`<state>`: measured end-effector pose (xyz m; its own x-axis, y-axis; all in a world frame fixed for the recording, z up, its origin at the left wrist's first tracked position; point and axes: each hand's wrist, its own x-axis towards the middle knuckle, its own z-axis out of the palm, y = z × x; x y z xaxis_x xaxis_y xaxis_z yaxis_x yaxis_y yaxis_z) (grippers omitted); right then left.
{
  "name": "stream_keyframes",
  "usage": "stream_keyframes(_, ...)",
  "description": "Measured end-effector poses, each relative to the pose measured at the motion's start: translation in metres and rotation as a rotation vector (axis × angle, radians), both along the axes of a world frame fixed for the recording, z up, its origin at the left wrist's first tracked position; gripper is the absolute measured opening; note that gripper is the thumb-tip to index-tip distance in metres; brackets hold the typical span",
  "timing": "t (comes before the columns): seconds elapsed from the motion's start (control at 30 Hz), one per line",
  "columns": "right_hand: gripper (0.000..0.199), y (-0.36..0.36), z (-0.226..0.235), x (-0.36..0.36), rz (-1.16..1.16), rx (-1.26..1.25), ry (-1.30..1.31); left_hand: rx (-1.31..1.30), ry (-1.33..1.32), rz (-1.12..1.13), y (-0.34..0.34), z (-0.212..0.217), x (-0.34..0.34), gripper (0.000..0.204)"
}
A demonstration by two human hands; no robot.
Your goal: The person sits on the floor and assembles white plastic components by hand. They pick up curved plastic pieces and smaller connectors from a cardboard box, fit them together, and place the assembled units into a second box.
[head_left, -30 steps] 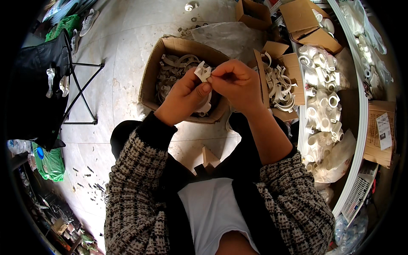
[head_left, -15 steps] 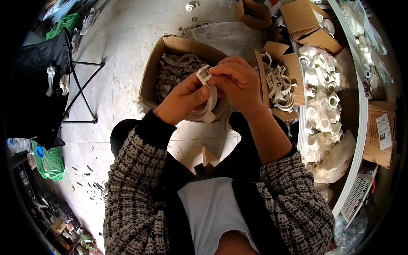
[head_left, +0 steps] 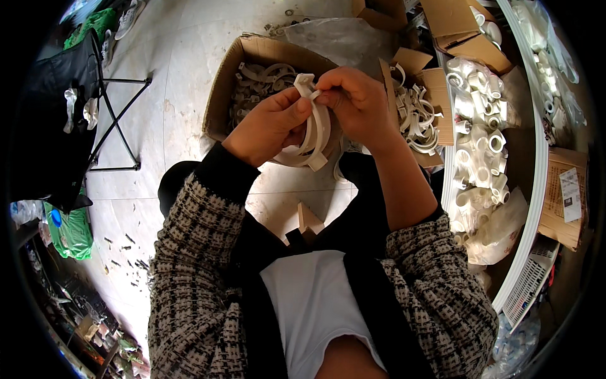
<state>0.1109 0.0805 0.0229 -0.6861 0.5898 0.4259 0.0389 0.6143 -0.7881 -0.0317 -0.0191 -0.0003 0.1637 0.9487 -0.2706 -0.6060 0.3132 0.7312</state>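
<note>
My left hand (head_left: 268, 127) is closed around a white plastic pipe clamp (head_left: 322, 129), with the thumb on its curved band. The clamp is held upright over the near side of an open cardboard box (head_left: 218, 82). Its squared end points up and away from me, while its curved bands hang toward my knees. At the upper end, thumb and fingertips of my right hand (head_left: 358, 104) pinch a small white part beside the squared end. Those fingertips hide the exact contact. Many similar white clamps (head_left: 273, 74) lie in a jumble in the box.
Right of the box stands a smaller carton (head_left: 445, 95) of white curved pieces. Bagged white pipe fittings (head_left: 483, 151) line the shelf on my right, behind a pale rail (head_left: 536, 158). A black folding chair (head_left: 57, 126) is at the left. A small wooden piece (head_left: 309, 218) sits between my knees.
My right fingertips have shifted off the clamp's squared end to its right side. The clamp has turned slightly, showing more of its curved bands. The whole view has moved a little.
</note>
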Motion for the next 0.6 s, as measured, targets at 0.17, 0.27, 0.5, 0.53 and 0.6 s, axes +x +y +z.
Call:
stream_keyframes(0.17,0.011,-0.005,0.005,-0.004,-0.131,0.085,-0.061,0.083,0.191,-0.041,0.0,-0.006,-0.006,0.033)
stream_keyframes(0.27,0.01,-0.004,0.0,-0.005,-0.119,0.134,-0.017,0.14,0.305,-0.056,-0.003,0.003,-0.001,0.028)
stream_keyframes(0.5,0.009,-0.003,-0.001,-0.005,-0.067,0.114,-0.066,0.284,0.507,-0.092,-0.002,-0.005,-0.001,0.036)
stream_keyframes(0.53,0.009,-0.003,-0.001,-0.005,-0.069,0.102,-0.083,0.267,0.532,-0.101,-0.002,-0.003,0.0,0.037)
stream_keyframes(0.6,0.01,-0.004,-0.002,-0.005,-0.076,0.08,-0.1,0.297,0.613,-0.117,-0.001,0.0,0.005,0.038)
